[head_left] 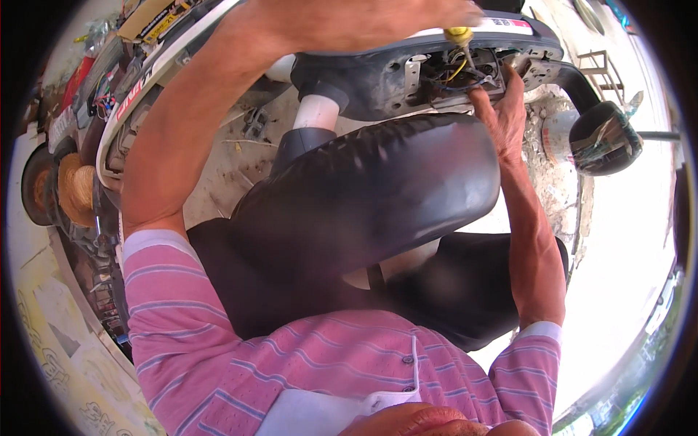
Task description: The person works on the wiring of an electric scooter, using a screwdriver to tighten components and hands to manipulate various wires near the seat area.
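A dark vehicle panel (356, 87) stretches across the top of the view, with a bay of loose wires (456, 70) open on its near side. Above that bay my left hand (342, 25) reaches across from the left, fingers closed round a yellow-handled screwdriver (459, 33). Its shaft points down at the wires; the tip is lost among them. From below, my right hand (502, 112) grips the right end of a metal box (481, 73) in the bay, thumb and finger on either side of it. Part of the left fingers is cut off by the top edge.
A black padded seat (385, 185) fills the middle, close below the bay. At the right a rear-view mirror (605, 138) sticks out on a black arm. A white post (317, 112) stands left of the bay. Assorted parts and a twine spool (76, 190) crowd the far left.
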The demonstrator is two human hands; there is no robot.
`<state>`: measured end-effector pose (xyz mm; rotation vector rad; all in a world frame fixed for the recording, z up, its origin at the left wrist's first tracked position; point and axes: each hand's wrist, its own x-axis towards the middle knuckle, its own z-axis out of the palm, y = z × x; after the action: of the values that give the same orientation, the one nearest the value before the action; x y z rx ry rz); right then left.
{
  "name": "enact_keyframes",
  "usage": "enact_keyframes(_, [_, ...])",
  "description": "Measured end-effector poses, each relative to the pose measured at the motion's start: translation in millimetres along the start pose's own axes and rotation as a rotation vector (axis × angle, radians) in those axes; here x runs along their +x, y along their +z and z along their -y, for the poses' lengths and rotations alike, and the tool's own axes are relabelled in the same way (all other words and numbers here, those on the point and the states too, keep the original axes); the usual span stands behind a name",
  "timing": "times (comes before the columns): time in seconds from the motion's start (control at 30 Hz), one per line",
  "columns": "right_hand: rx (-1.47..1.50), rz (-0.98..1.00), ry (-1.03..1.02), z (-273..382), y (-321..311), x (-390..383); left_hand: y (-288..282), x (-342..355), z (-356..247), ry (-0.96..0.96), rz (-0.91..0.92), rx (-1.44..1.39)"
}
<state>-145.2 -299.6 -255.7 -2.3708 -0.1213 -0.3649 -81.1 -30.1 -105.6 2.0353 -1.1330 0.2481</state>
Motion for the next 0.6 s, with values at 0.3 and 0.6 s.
enact_keyframes(0.3, [0.05,0.051,0.093,6.7,0.0,5.5,12.1,19.0,46.8,0.499,-0.23,0.316])
enact_keyframes(0.6, [-0.025,0.051,0.126,4.0,-4.0,0.6,-2.4,3.3,12.1,0.164,0.049,-0.069])
